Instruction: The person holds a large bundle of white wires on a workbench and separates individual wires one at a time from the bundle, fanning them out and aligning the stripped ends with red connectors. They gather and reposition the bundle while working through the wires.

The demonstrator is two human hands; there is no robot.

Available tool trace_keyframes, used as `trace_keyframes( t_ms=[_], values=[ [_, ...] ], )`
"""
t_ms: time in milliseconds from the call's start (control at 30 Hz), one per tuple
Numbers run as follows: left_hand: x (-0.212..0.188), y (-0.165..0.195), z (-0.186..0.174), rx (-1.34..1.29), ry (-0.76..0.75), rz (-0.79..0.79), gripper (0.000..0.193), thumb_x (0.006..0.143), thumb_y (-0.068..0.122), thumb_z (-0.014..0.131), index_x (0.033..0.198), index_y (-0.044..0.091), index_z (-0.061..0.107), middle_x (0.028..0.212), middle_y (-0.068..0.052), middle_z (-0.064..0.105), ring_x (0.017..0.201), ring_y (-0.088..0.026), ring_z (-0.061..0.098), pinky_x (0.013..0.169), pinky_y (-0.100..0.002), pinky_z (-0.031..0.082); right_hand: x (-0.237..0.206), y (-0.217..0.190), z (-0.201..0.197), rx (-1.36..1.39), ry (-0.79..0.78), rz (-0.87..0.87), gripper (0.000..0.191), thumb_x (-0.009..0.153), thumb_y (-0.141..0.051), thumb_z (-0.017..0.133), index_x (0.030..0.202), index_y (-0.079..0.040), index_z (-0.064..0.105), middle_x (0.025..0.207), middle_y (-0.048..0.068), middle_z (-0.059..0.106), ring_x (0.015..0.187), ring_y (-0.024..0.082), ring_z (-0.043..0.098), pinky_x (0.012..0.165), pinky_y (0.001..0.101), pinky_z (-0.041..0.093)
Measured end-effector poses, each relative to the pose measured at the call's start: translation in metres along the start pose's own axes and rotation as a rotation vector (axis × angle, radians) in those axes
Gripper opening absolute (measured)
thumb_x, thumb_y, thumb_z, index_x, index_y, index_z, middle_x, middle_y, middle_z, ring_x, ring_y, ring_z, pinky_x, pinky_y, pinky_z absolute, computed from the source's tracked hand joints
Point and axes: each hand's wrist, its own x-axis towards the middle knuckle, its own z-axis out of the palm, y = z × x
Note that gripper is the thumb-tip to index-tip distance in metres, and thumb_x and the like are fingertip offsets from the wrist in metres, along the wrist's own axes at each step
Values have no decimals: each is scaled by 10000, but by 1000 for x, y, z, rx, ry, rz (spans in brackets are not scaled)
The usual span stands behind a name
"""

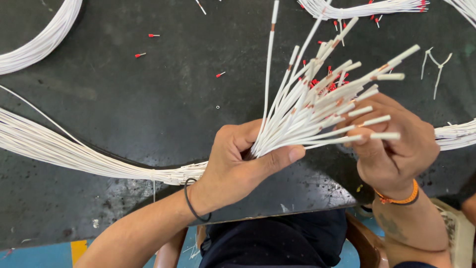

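Surface: dark, scuffed worktable (pixel 124 99), seen from above, its near edge running across the bottom of the view with blue floor and a seated lap below. Item 1, bundle of white wires (pixel 317 106): clamped at its waist in the left hand (pixel 238 166), thumb pressed across the strands, the stripped ends fanning out toward 1 o'clock; its long tail runs out of the fist toward 9 o'clock as a thick white wire harness (pixel 64 151) lying on the table. Item 2, right hand (pixel 391 144): at 3 o'clock of the fan, fingers loosely curled behind the tips; several ends lie across its fingers, though whether any single strand is pinched cannot be told. Handling note, as a judgement: the left-hand clamp should stay firm near the fan's root so the ends keep spread and separable, while the right fingers take one tip at a time rather than raking several. Surroundings: small red-collared ferrules (pixel 153 35) scattered at 11 and 12 o'clock, a denser red heap partly hidden behind the fan; a second white wire loom (pixel 367 9) at 12 to 1 o'clock; another coil (pixel 37 42) at 10 o'clock; cut white cable ties (pixel 436 67) at 2 o'clock. Obstruction: the splayed ends screen the ferrule heap, and crossing strands could snag.
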Motion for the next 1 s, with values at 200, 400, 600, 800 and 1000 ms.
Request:
trace_keyframes(
  t_ms=[200, 400, 600, 800, 1000],
  values=[
    [4, -3, -2, -91, 9, 60, 184, 1034, 191, 713, 1100, 22, 741, 873, 83, 647, 727, 10, 477, 610, -195, 363, 0, -7, 9, 418, -105, 181, 327, 821, -64, 808, 1057, 69, 625, 992, 117, 702, 813, 155, 679, 713, 273, 573],
    [2, -5, -2, -168, -34, 31, 182, 1038, 202, 706, 1077, 27, 737, 805, 72, 600, 672, -2, 430, 566, -198, 316, -4, -1, 20, 496, -216, 230, 193, 866, 112, 746, 1055, 75, 730, 983, 169, 731, 788, 181, 708, 677, 290, 574],
    [1, -2, 0, -109, 6, 14, 202, 1036, 219, 682, 1115, 37, 722, 799, -18, 685, 621, -46, 532, 541, -217, 415, -11, 13, 23, 711, -158, 268, 118, 902, 95, 727, 1019, 82, 726, 980, 158, 721, 768, 189, 689, 642, 294, 578],
    [5, 12, -11, -198, -196, 74, 229, 1079, 208, 648, 1225, 39, 698, 1198, -62, 756, 875, -87, 666, 748, -260, 561, -15, 29, 22, 871, -80, 335, 141, 928, 32, 739, 1066, 59, 722, 1001, 171, 714, 779, 194, 670, 624, 300, 563],
    [0, 9, -4, -69, -376, -197, 359, 979, 177, 722, 1309, 38, 695, 971, -14, 720, 705, -54, 543, 609, -231, 457, -20, 50, 19, 353, -103, -229, 168, 897, -94, 794, 1012, -62, 675, 1082, 99, 702, 931, 195, 686, 797, 327, 575]
  ],
)
